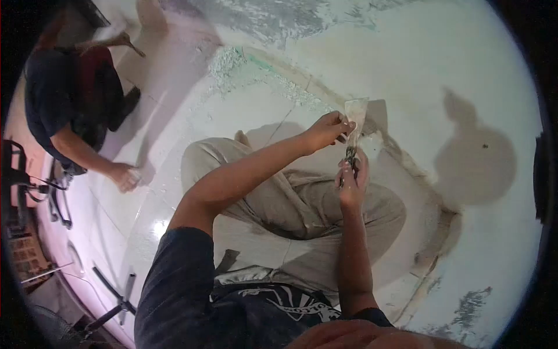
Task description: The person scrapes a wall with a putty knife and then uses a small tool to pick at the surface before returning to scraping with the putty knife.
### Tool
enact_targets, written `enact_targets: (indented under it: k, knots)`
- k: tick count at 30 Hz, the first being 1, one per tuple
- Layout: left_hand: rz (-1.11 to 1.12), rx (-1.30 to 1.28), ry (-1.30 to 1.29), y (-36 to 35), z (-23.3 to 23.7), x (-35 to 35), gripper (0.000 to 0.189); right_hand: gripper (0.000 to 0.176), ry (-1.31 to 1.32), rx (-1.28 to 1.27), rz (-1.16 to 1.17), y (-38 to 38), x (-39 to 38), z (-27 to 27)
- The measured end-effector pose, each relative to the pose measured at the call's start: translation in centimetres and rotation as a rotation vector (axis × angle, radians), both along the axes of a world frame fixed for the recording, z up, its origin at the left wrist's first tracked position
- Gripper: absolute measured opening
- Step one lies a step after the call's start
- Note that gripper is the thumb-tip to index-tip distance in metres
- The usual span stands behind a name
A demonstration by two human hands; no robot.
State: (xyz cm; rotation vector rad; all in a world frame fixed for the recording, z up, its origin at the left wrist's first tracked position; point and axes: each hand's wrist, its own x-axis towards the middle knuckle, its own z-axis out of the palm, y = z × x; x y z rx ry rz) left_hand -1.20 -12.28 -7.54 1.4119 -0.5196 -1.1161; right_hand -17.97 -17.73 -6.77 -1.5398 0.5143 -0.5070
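My right hand (353, 177) is wrapped round the dark handle of a putty knife (356, 111), held upright over my crossed legs. Its wide, pale-smeared blade points away from me, towards the wall. My left hand (330, 131) has curled fingers, with the thumb and fingertips pinching the blade's left side just above the handle. White debris (226, 65) lies on the floor beyond my hands, along the foot of the wall.
The pale wall (407, 64), with grey patches, runs along the far and right sides. On the left another person (70, 110) crouches, one hand on the floor and a thin tool in the other. Black metal legs (119, 299) stand at lower left.
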Motion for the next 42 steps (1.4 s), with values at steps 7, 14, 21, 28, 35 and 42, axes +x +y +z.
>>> enact_targets:
  k: [7, 14, 21, 28, 35, 42]
  knots:
    - [0.305, -0.221, 0.304, 1.2, -1.2, 2.6, 0.038, 0.052, 0.069, -0.232, 0.096, -1.3, 9.7, 2.6]
    - [0.561, -0.439, 0.382, 0.4, -1.6, 7.4, 0.051, 0.056, 0.021, -0.965, 0.185, -2.5, 18.9, -0.8]
    - [0.653, -0.443, -0.052, -0.1, -3.3, 9.2, 0.083, 0.056, 0.150, -1.114, 0.086, 0.8, 21.2, -0.7]
    - [0.618, -0.431, -0.070, 0.1, -4.4, 10.9, 0.073, 0.066, 0.303, -1.091, -0.033, 1.3, 22.4, -2.5]
    - [0.483, -0.496, 0.218, 1.9, -2.8, 11.5, 0.076, 0.068, 0.263, -1.002, -0.038, 2.1, 22.7, -1.7]
    - [0.631, -0.378, -0.181, -0.1, -5.4, 11.1, 0.080, 0.052, -0.218, 0.055, 0.212, -2.0, 23.2, -7.9]
